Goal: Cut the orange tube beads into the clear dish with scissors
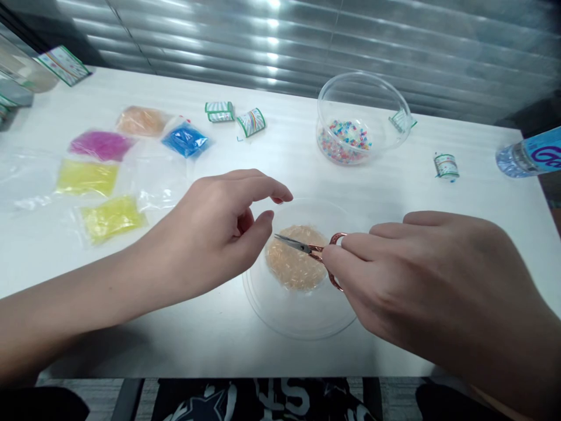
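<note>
My right hand [421, 280] grips a small pair of scissors [302, 244] with copper-coloured handles, blades closed or nearly so and pointing left. Below the blades stands a clear plastic bowl [302, 327], its bottom covered with pale orange slivers [295, 269]. Over the bowl's left rim hovers my left hand [223, 225], its thumb and index finger apart and nothing visible between them. The other fingers curl under, partly hidden.
Sealed bags of yellow [111, 219], pink [100, 144], orange [141, 121] and blue [184, 140] material lie at left. Behind stands another clear bowl [322, 137] with multicoloured bits. Curled printed wrappers [252, 121] and a water bottle [532, 153] lie farther out.
</note>
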`<state>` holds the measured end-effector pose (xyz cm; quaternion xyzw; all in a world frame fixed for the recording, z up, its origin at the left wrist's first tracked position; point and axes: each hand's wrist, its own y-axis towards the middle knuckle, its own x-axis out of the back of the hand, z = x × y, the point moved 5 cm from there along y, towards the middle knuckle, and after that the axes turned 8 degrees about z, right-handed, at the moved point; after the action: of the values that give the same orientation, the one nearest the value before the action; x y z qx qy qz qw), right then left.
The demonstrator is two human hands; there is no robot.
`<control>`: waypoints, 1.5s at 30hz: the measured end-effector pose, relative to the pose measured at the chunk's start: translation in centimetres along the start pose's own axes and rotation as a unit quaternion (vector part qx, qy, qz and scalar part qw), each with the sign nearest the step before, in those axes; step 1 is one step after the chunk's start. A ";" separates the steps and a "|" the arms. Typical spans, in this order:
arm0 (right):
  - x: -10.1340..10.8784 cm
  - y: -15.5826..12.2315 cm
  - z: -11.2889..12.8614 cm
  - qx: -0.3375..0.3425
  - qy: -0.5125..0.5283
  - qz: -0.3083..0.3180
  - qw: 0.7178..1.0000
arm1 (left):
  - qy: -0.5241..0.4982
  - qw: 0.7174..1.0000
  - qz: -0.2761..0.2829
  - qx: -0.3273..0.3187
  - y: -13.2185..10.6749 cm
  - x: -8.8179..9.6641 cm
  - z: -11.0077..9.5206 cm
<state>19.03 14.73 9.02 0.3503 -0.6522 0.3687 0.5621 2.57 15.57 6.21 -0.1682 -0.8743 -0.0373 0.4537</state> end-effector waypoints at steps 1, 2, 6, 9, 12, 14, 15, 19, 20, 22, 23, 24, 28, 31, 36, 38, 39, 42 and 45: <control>0.0 0.1 0.1 0.000 -0.001 0.000 1.000 | -0.001 1.000 0.004 0.004 0.0 0.0 0.1; 0.1 0.2 0.1 0.000 -0.002 -0.002 1.000 | -0.003 1.000 0.002 0.003 0.1 0.0 0.1; 0.5 0.3 0.4 -0.004 -0.003 0.000 1.000 | 0.000 0.999 -0.021 -0.030 -0.1 0.2 0.1; 0.6 0.2 0.4 -0.010 -0.005 -0.003 1.000 | 0.007 0.999 -0.027 -0.044 -0.2 0.1 0.2; 0.5 0.1 0.3 -0.008 -0.006 -0.001 1.000 | 0.014 0.998 -0.030 -0.047 -0.2 -0.1 0.1; 0.4 0.1 0.4 -0.005 -0.004 0.003 1.000 | 0.016 0.999 -0.030 -0.043 -0.1 -0.1 0.2; 0.3 0.1 0.4 -0.004 -0.003 0.008 1.000 | 0.016 0.999 -0.029 -0.043 -0.1 0.0 0.2; -0.1 0.1 -0.5 -0.019 0.013 0.024 0.999 | 0.019 0.998 -0.036 -0.056 -0.3 0.3 0.0; -0.3 0.1 -1.1 -0.030 0.024 0.028 0.999 | 0.027 0.997 -0.036 -0.060 -0.3 0.4 -0.1; -0.7 0.1 -3.1 -0.059 0.075 0.045 0.994 | 0.044 0.996 -0.042 -0.065 -0.4 0.5 -0.3; -1.0 0.2 -4.4 -0.075 0.121 0.052 0.988 | 0.055 0.995 -0.043 -0.065 -0.4 0.5 -0.4; -1.6 0.2 -5.7 -0.082 0.196 0.081 0.974 | 0.062 0.994 -0.061 -0.069 -0.5 0.6 -0.5; -4.5 0.4 -9.7 -0.100 0.529 0.187 0.822 | 0.117 0.979 -0.128 -0.109 -1.1 0.6 -1.1; -6.0 0.6 -11.1 -0.103 0.624 0.196 0.749 | 0.167 0.968 -0.140 -0.125 -1.3 0.2 -1.2; -6.5 0.8 -10.9 -0.088 0.673 0.195 0.708 | 0.193 0.953 -0.181 -0.148 -1.8 0.0 -1.3; -6.4 0.7 -10.8 -0.091 0.670 0.197 0.710 | 0.193 0.950 -0.185 -0.161 -1.9 -0.1 -1.4; -6.3 0.7 -10.7 -0.092 0.668 0.199 0.711 | 0.193 0.950 -0.183 -0.167 -2.0 -0.1 -1.5; -6.1 0.8 -10.6 -0.091 0.667 0.201 0.711 | 0.187 0.950 -0.175 -0.178 -2.2 -0.2 -1.7; -6.0 0.8 -10.4 -0.083 0.661 0.207 0.716 | 0.187 0.951 -0.170 -0.180 -2.3 -0.3 -1.8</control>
<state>24.01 24.50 3.98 -0.1747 -0.1984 0.5580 0.7866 3.37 12.97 7.20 -0.0861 -0.7681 -0.3013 0.5584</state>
